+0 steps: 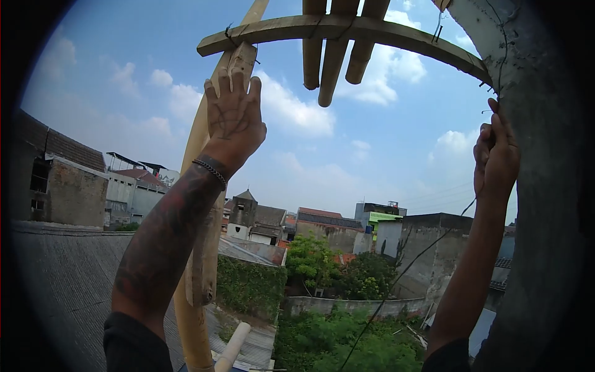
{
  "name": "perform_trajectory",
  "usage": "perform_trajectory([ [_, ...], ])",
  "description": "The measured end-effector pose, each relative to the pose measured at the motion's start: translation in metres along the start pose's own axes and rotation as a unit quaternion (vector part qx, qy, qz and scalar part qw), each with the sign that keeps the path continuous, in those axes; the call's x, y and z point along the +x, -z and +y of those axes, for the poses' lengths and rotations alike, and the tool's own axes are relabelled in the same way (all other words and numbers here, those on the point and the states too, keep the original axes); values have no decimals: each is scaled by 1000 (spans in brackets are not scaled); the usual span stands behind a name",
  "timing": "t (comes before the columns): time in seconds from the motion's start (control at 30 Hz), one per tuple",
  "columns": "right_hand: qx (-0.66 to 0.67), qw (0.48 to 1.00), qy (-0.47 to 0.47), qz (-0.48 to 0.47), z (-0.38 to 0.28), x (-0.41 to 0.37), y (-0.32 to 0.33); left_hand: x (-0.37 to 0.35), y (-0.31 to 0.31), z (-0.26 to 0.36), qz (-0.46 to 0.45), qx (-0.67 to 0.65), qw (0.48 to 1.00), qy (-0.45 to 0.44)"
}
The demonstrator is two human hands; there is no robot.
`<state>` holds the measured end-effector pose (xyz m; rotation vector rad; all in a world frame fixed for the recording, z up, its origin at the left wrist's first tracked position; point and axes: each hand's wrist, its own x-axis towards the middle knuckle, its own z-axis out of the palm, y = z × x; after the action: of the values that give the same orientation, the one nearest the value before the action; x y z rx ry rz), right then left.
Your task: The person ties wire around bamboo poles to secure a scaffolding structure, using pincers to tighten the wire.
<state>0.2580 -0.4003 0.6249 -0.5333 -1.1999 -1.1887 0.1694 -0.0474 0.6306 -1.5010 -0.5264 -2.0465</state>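
My left hand [234, 121] is raised with its fingers spread, against the upright wooden post [243, 57] just under the crossbeam. The wooden crossbeam [279, 30] runs overhead from the post to the concrete column [539, 186]; wire is tied round its left end. Beneath the beam's right end, beside the column, my right hand [498, 152] is closed with the index finger pointing up. A thin bent wire or nail [486, 111] shows by its fingertips; whether the hand grips it is hard to tell. A dark wire [503, 56] hangs down the column to this hand.
Several bamboo poles cross the beam overhead, one of them a middle pole [334, 62]. A tall bamboo pole [193, 322] stands behind my left arm. A dark cable [403, 273] slants across the right. Below lie a corrugated roof [68, 279], trees [310, 254] and houses.
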Motion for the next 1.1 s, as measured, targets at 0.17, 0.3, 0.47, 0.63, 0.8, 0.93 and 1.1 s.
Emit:
perform_trajectory([
  [0.17, 99, 994, -27, -32, 5, 42, -19, -26, -32, -11, -12, 88, 996, -4],
  [0.3, 231, 962, -17, -148, 53, 121, -18, -15, -25, -5, -72, 35, 997, 5],
  [0.47, 216, 958, -78, -171, 65, 145, -46, -17, -29, -7, -39, 57, 998, -6],
  [0.63, 319, 902, -139, -254, 71, 153, -44, -17, -29, -8, -20, 79, 997, -9],
  [0.8, 360, 860, -208, -297, 93, 170, -20, -17, -35, -11, -3, 72, 997, -9],
  [0.93, 384, 837, -234, -313, 103, 167, -6, -17, -34, -10, -14, 80, 997, -8],
  [1.1, 432, 810, -254, -305, 102, 170, 1, -17, -32, -10, -37, 95, 995, -16],
])
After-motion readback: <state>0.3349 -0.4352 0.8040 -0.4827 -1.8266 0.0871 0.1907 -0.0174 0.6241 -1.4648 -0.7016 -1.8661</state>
